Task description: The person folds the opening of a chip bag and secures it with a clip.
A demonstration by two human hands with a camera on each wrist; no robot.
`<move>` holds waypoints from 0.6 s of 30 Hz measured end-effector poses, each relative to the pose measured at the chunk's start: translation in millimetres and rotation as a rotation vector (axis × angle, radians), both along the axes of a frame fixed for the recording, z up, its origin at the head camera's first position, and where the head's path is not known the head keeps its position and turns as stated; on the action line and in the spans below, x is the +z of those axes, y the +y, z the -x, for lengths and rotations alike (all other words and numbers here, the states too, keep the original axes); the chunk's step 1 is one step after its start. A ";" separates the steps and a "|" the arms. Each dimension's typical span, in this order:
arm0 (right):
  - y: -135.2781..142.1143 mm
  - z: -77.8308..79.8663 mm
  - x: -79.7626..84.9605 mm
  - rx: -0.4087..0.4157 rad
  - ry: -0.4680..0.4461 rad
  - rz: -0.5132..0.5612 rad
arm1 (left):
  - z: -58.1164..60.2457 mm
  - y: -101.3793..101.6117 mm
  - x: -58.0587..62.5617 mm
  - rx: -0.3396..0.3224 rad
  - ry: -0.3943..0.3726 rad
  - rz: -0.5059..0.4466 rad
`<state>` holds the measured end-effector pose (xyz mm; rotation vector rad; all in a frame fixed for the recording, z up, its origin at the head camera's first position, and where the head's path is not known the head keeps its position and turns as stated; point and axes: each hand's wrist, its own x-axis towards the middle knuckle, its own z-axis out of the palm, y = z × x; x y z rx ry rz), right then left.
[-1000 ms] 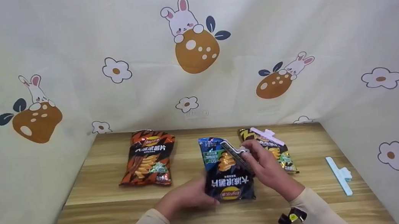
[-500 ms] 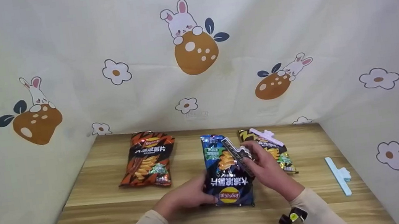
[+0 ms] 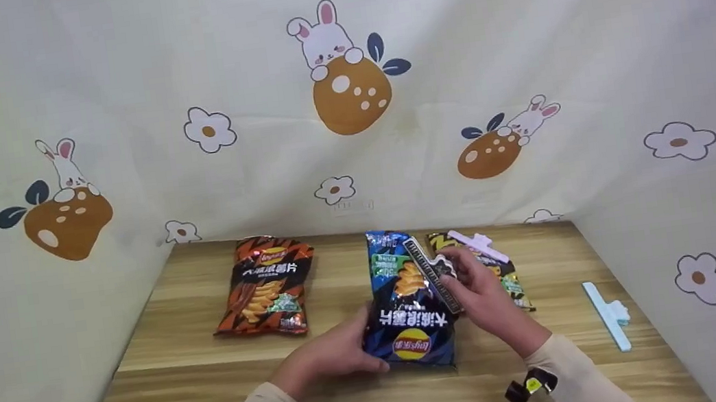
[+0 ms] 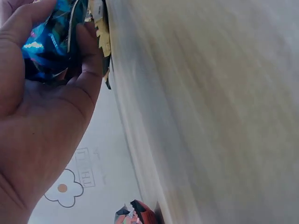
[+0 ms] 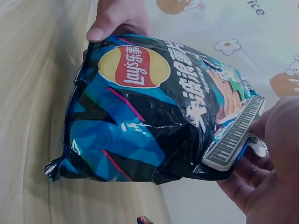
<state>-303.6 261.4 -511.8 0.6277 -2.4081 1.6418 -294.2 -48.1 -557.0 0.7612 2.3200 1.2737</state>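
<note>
My left hand (image 3: 340, 352) grips the near left side of a blue-and-black chip bag (image 3: 408, 322), thumb over its front. In the left wrist view, my left fingers and thumb curl round the shiny blue foil (image 4: 51, 42). Along the bag's right side lies a bag clip (image 3: 432, 274) with a piano-key pattern. My right hand (image 3: 484, 295) holds this clip by its handle, thumb on top. In the right wrist view the clip's patterned bar (image 5: 233, 135) lies slanted across the bag's far corner; my right fingers (image 5: 250, 177) pass behind it.
An orange-and-black chip bag (image 3: 266, 292) lies at the left. Behind my right hand is a yellow-and-black chip bag (image 3: 495, 273) bearing a pink clip (image 3: 480, 245). A light blue clip (image 3: 608, 317) lies on the wooden table (image 3: 169, 399) at the right. A printed curtain (image 3: 245, 181) surrounds the table.
The blue bag has tilted more toward the camera and shifted slightly away and right. The piano-key clip and right hand have moved a little right with it. Both hands keep their hold.
</note>
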 end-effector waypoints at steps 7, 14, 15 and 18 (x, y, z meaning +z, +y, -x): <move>-0.1 -0.3 11.9 -0.012 0.043 0.042 | -6.8 0.2 0.5 0.062 0.007 -0.075; -0.9 0.5 26.1 0.015 0.011 0.058 | -11.7 1.6 1.5 0.097 -0.011 -0.123; -0.8 0.7 28.1 0.019 0.009 0.058 | -12.3 1.8 1.8 0.101 -0.005 -0.120; -0.7 1.8 33.8 0.031 0.027 0.060 | -14.6 3.6 3.5 0.111 0.029 -0.112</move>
